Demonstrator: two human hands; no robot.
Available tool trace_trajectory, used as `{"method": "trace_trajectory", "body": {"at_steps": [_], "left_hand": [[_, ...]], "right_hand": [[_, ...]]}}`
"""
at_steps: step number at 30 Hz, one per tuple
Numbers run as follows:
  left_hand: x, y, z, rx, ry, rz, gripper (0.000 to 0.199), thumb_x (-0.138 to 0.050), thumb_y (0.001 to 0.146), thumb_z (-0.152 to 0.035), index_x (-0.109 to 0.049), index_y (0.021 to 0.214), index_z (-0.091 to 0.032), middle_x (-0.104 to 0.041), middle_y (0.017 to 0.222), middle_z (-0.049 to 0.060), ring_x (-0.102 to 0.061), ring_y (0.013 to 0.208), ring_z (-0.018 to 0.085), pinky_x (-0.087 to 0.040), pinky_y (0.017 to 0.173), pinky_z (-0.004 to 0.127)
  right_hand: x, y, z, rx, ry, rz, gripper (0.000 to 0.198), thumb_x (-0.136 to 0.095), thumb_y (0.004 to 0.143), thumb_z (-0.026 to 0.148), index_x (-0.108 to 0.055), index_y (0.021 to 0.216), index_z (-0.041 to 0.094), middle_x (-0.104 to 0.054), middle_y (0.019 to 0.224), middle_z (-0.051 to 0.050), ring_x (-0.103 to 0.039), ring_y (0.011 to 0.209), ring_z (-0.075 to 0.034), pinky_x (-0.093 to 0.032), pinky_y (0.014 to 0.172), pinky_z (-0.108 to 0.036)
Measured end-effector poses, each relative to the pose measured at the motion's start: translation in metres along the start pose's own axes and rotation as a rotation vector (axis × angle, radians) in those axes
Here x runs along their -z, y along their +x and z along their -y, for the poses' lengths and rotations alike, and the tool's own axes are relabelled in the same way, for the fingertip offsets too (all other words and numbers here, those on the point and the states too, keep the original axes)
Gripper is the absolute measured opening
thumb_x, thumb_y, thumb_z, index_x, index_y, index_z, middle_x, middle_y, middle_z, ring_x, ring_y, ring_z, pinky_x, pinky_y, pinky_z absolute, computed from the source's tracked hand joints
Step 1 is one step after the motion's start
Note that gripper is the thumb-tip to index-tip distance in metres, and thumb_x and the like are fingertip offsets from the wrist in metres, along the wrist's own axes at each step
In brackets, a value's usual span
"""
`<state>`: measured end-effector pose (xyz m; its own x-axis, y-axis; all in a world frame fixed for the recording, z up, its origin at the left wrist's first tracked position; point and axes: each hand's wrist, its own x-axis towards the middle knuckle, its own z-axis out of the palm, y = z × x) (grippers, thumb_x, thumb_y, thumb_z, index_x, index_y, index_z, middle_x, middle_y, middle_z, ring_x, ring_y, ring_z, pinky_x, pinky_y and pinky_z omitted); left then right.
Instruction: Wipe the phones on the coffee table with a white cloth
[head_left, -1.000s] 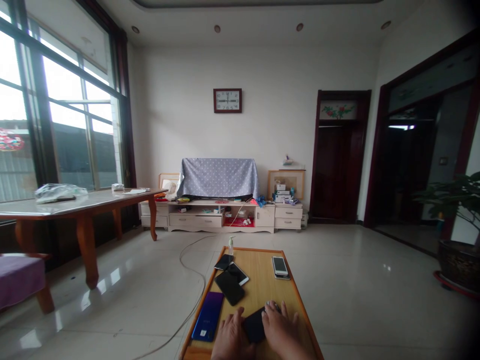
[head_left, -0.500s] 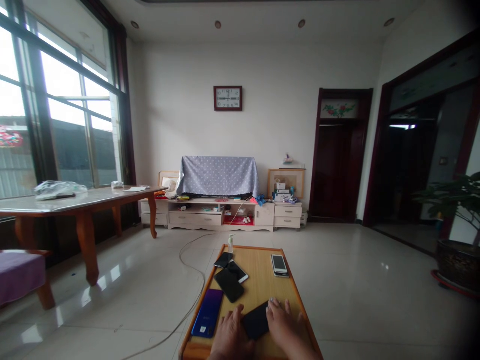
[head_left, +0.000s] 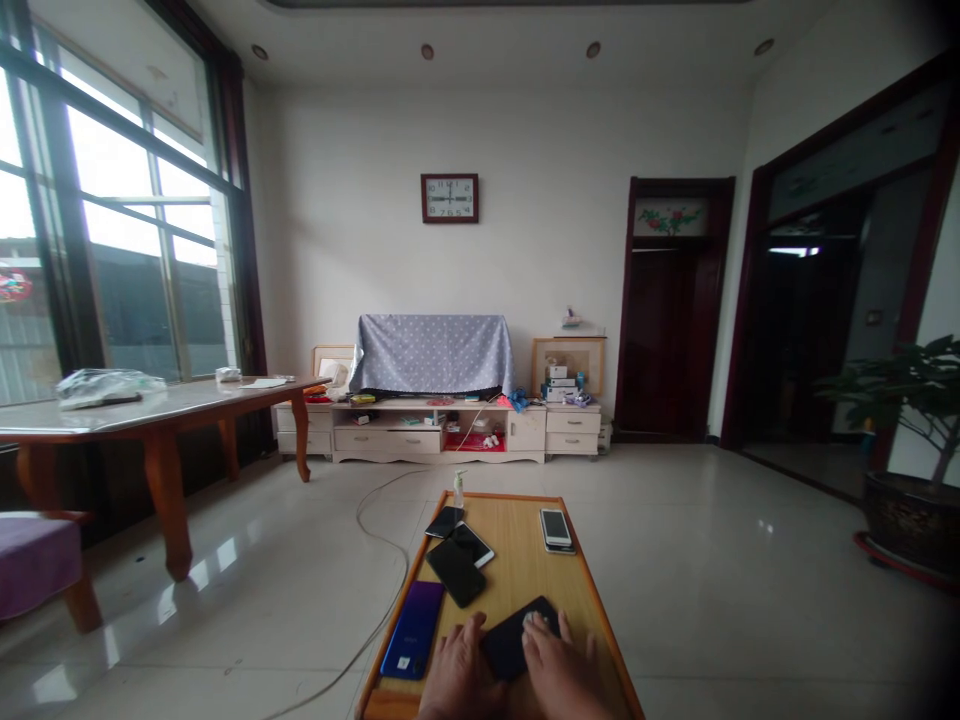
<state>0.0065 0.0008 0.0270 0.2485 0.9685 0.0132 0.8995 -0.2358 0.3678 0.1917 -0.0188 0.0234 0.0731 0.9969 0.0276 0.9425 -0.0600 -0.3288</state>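
Note:
A dark smartphone point(head_left: 511, 640) lies at a slant on the near part of the small wooden table point(head_left: 517, 535). My left hand point(head_left: 461, 670) is closed about its left end, thumb on the near side. Over the phone's right part, my right hand point(head_left: 559, 665) presses a small white wad point(head_left: 529, 620), perhaps tissue or cloth, under its fingertips. A blue-purple phone point(head_left: 412, 630) lies left of my left hand. Farther up are a black phone point(head_left: 456, 572), a white-edged phone point(head_left: 476, 543) partly beneath it, and another dark phone point(head_left: 445, 521).
Two stacked phones, a white one point(head_left: 555, 527) on top, lie at the far right of the table. A clear pump bottle point(head_left: 459, 490) stands at its far left corner. A cable point(head_left: 409, 560) runs along the floor on the left. A potted plant point(head_left: 911, 510) stands right.
My right hand has slid with the white wad from the phone's far right end toward its middle, uncovering that end. My left hand stays at the phone's left end. The view has shifted slightly.

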Motion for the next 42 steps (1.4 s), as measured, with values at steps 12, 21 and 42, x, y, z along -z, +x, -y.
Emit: {"method": "trace_trajectory", "body": {"at_steps": [12,21,42], "left_hand": [[0.000,0.001,0.003,-0.012,-0.007,0.025,0.083,-0.057,0.069,-0.037,-0.039,0.147,-0.020,-0.055,0.145,0.008,-0.046,0.134,0.025,-0.029,0.111,0.032],[-0.003,0.000,0.000,-0.017,-0.014,-0.024,0.087,-0.062,0.063,-0.040,-0.043,0.145,-0.019,-0.056,0.143,0.008,-0.044,0.136,0.026,-0.027,0.115,0.032],[-0.015,0.004,0.009,-0.044,-0.005,-0.059,0.083,-0.062,0.065,-0.041,-0.043,0.143,-0.020,-0.057,0.141,0.008,-0.047,0.132,0.026,-0.028,0.113,0.033]], "right_hand": [[-0.024,-0.021,0.029,0.149,0.044,0.088,0.048,-0.024,0.099,0.051,-0.055,0.137,0.048,-0.048,0.150,0.008,-0.025,0.148,-0.035,-0.012,0.114,-0.074],[-0.001,-0.004,-0.028,-0.069,-0.036,-0.056,0.055,-0.019,0.101,0.052,-0.052,0.142,0.039,-0.042,0.155,0.006,-0.021,0.149,-0.037,-0.021,0.112,-0.072],[-0.004,-0.020,-0.026,-0.027,-0.045,-0.060,0.056,-0.018,0.102,0.048,-0.055,0.141,0.035,-0.046,0.152,0.005,-0.023,0.149,-0.035,-0.019,0.117,-0.066]]}}
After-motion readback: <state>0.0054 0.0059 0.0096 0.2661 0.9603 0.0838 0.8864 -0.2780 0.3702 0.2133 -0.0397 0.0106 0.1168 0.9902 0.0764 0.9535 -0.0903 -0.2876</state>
